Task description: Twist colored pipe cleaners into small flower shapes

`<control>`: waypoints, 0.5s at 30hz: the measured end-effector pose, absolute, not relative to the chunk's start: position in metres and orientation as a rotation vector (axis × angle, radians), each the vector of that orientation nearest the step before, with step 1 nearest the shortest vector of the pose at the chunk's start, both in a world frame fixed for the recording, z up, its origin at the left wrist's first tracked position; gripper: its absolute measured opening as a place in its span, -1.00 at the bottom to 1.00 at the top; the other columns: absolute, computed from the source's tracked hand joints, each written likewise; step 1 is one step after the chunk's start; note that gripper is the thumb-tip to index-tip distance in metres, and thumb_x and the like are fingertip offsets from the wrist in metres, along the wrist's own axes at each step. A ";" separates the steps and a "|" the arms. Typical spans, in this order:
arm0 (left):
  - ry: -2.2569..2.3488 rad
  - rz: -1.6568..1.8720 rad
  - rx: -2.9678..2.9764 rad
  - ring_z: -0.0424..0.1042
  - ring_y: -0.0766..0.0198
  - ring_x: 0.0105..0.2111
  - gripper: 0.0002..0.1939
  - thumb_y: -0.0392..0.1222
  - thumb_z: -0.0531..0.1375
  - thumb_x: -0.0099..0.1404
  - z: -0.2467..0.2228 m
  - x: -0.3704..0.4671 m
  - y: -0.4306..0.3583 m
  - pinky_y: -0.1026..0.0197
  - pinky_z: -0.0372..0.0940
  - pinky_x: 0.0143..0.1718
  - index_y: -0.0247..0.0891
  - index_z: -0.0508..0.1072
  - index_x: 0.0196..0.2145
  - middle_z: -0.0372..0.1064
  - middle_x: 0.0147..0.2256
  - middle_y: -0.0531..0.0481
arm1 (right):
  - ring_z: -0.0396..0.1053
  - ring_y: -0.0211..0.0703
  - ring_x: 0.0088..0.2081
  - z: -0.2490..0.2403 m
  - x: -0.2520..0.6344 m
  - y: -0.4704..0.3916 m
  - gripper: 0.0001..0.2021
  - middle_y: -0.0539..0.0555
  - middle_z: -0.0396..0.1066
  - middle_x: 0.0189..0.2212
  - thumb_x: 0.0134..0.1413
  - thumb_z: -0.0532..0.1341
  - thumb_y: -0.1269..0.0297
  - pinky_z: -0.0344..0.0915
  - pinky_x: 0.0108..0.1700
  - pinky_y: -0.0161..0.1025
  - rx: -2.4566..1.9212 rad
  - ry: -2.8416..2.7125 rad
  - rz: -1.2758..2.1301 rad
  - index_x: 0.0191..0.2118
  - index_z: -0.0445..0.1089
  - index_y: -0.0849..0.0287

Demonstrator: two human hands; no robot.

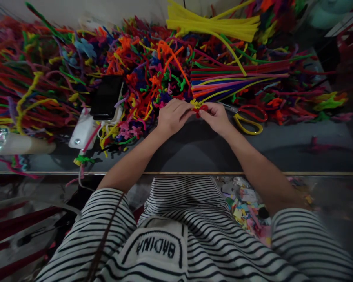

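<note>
Both of my hands meet over the dark table, closed around a small red and yellow pipe-cleaner piece (pixel 199 108). My left hand (pixel 174 117) pinches its left side, the fingers pressed together. On its right side, my right hand (pixel 216 117) grips the red part between thumb and fingers. Scissors (pixel 248 122) with one red and one yellow handle loop lie just right of my right hand. Behind my hands, a fan of straight multicolored pipe cleaners (pixel 220 84) rests on the pile.
A tangled heap of colored pipe cleaners (pixel 47 78) covers the back and left. A black phone (pixel 107 98), a white device (pixel 82 131) with a cable and a yellow bundle (pixel 214 25) are there. The table's front edge (pixel 194 172) crosses below my forearms.
</note>
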State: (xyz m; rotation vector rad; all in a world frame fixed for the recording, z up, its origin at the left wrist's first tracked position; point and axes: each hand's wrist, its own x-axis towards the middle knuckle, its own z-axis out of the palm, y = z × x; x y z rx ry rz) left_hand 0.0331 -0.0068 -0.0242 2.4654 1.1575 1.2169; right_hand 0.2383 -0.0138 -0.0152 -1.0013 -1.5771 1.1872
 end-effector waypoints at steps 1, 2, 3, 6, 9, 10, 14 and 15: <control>1.146 1.209 2.473 0.58 0.09 -0.10 -0.49 0.27 0.06 0.53 -0.024 0.033 -0.007 -0.02 0.43 0.06 -0.17 0.61 -0.15 0.61 -0.21 -0.15 | 0.25 -0.24 -0.40 -0.016 0.238 -0.014 -0.76 -0.01 0.36 -0.48 0.11 0.33 0.12 0.31 -0.27 -0.24 -1.014 -1.578 1.190 -0.46 0.36 0.10; 1.129 1.201 2.479 0.58 0.09 -0.11 -0.48 0.27 0.05 0.53 -0.023 0.033 -0.006 -0.02 0.43 0.06 -0.17 0.61 -0.17 0.60 -0.22 -0.15 | 0.25 -0.24 -0.40 -0.016 0.238 -0.014 -0.76 -0.01 0.35 -0.48 0.12 0.33 0.12 0.30 -0.28 -0.24 -1.019 -1.584 1.189 -0.46 0.36 0.10; 1.111 1.192 2.479 0.57 0.09 -0.11 -0.48 0.27 0.05 0.53 -0.023 0.033 -0.006 -0.03 0.42 0.06 -0.17 0.60 -0.19 0.59 -0.23 -0.15 | 0.24 -0.24 -0.41 -0.016 0.238 -0.015 -0.76 -0.01 0.35 -0.48 0.12 0.33 0.11 0.29 -0.30 -0.25 -1.017 -1.595 1.187 -0.45 0.36 0.10; 1.071 1.176 2.426 0.54 0.07 -0.14 -0.48 0.31 0.09 0.49 -0.019 0.035 -0.008 -0.07 0.41 0.05 -0.18 0.57 -0.26 0.55 -0.27 -0.14 | 0.16 -0.27 -0.46 -0.014 0.238 -0.020 -0.75 -0.04 0.29 -0.51 0.14 0.28 0.09 0.20 -0.37 -0.26 -1.020 -1.697 1.116 -0.44 0.34 0.11; 1.061 1.182 2.213 0.48 0.15 -0.27 -0.46 0.32 0.11 0.47 -0.014 0.042 -0.012 0.02 0.42 -0.07 -0.20 0.51 -0.37 0.48 -0.38 -0.08 | 0.09 -0.28 -0.51 -0.008 0.237 -0.029 -0.76 -0.08 0.15 -0.60 0.14 0.26 0.18 0.14 -0.38 -0.23 -1.105 -1.839 0.815 -0.48 0.26 0.08; 1.052 1.187 2.095 0.45 0.20 -0.33 -0.46 0.32 0.13 0.46 -0.013 0.046 -0.014 0.07 0.41 -0.15 -0.20 0.50 -0.39 0.45 -0.41 -0.05 | 0.10 -0.26 -0.51 -0.007 0.237 -0.032 -0.78 -0.08 0.14 -0.60 0.13 0.25 0.21 0.14 -0.36 -0.22 -1.128 -1.858 0.703 -0.48 0.25 0.08; 1.011 1.140 1.617 0.29 0.34 -0.49 -0.50 0.30 0.18 0.43 -0.016 0.057 -0.020 0.25 0.25 -0.45 -0.20 0.48 -0.37 0.31 -0.49 0.05 | 0.21 -0.20 -0.48 -0.003 0.232 -0.040 -0.86 -0.03 0.25 -0.56 0.12 0.25 0.21 0.22 -0.31 -0.17 -1.125 -1.853 0.506 -0.43 0.32 0.06; 1.011 1.117 1.555 0.27 0.35 -0.51 -0.51 0.30 0.17 0.44 -0.018 0.057 -0.021 0.26 0.22 -0.48 -0.19 0.49 -0.35 0.29 -0.49 0.06 | 0.22 -0.19 -0.48 -0.003 0.232 -0.041 -0.85 -0.01 0.27 -0.54 0.13 0.25 0.17 0.24 -0.30 -0.16 -1.125 -1.841 0.512 -0.41 0.35 0.06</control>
